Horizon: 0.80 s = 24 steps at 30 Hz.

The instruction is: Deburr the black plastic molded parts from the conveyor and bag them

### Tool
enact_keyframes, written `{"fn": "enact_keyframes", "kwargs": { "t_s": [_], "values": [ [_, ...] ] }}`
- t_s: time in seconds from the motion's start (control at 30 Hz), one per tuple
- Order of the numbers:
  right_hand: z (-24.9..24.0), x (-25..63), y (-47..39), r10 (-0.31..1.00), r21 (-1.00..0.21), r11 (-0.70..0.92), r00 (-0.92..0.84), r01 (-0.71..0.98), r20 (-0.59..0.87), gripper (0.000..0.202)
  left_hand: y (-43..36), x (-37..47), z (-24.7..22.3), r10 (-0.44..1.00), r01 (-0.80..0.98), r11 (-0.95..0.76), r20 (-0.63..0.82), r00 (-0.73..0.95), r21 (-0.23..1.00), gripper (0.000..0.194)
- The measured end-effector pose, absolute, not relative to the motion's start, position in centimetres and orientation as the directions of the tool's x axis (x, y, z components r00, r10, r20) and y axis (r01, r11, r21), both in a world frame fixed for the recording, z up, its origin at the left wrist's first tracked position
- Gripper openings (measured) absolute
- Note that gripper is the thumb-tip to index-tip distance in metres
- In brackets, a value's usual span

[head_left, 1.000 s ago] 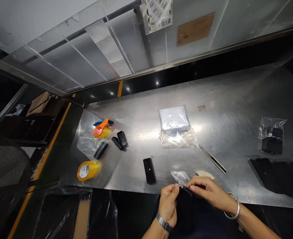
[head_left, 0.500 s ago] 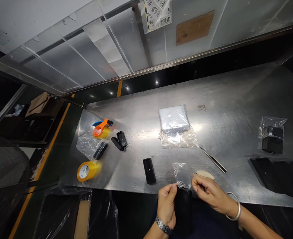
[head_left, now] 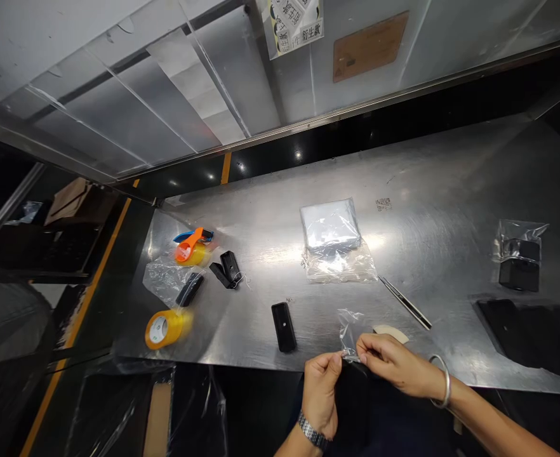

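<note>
At the table's front edge, my left hand (head_left: 322, 387) pinches the lower end of a clear plastic bag (head_left: 350, 330). My right hand (head_left: 394, 363) is closed at the bag's right side, its fingertips on the plastic. Under the bag, between my hands, a dark object is hard to tell from my dark clothing. A black tray-like piece (head_left: 284, 327) lies left of the bag. Behind my right hand a pale curved piece (head_left: 391, 332) rests on the table, with a knife-like tool (head_left: 406, 303) beyond it.
A packet of clear bags (head_left: 332, 228) lies mid-table. At left are a yellow tape roll (head_left: 166, 329), an orange tape dispenser (head_left: 192, 246) and small black parts (head_left: 227, 270). Bagged black boxes (head_left: 520, 263) and dark flat pieces (head_left: 532, 333) lie at right.
My right hand has moved left, closer to my left hand, and now touches the bag. The bag has folded narrower. The whole view has shifted slightly.
</note>
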State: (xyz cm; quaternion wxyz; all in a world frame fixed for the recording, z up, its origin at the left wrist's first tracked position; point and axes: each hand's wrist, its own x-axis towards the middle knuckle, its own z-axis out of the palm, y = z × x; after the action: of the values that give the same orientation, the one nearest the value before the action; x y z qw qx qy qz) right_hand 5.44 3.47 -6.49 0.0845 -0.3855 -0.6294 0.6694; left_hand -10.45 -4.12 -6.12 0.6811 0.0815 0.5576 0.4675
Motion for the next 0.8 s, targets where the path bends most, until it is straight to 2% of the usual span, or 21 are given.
{"fn": "enact_keyframes", "kwargs": {
  "t_s": [0.27,0.47,0.6,0.8],
  "values": [
    [-6.6,6.0,2.3,0.677,-0.911,0.082,-0.693,0.404,-0.247,0.017,-4.3,-10.2,-6.3,0.707,-0.485,0.544,-0.685,-0.175,0.685,0.031],
    [-7.3,6.5,-0.4,0.773,-0.846,0.343,-0.634,0.409,0.007,0.014,-4.7,-10.3,-6.7,0.693,-0.435,0.577,-0.696,-0.186,0.691,0.035],
    [-7.6,6.4,-1.3,0.791,-0.811,0.428,-0.599,0.399,0.123,0.015,-4.7,-10.2,-6.6,0.704,-0.401,0.581,-0.685,-0.188,0.708,0.036],
    [-7.5,6.3,-1.7,0.777,-0.77,0.508,-0.592,0.386,0.216,0.015,-4.7,-10.4,-6.2,0.703,-0.391,0.591,-0.689,-0.178,0.705,0.033]
  ]
}}
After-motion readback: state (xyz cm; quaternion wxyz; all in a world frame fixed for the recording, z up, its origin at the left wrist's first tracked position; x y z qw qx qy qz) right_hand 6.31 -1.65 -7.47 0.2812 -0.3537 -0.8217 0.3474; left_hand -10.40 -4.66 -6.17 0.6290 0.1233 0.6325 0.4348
